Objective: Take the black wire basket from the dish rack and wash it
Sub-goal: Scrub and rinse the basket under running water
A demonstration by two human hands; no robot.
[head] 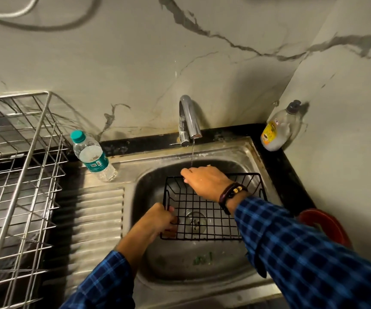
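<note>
The black wire basket [211, 208] is already out of the dish rack [17, 175] and over the sink [246, 150], left hand [157, 219] gripping its near corner, right hand [204, 181] closed over its far rim beneath the faucet's [190, 118] thin stream, so washing looks barely begun.

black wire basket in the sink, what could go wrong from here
1. The tap runs only a thin stream that lands at the right hand on the far rim, so most of the black wire basket may stay unrinsed.
2. The left hand grips just one wet corner; it could slip into the sink.
3. The checked sleeves hang low and may get wet.
</note>
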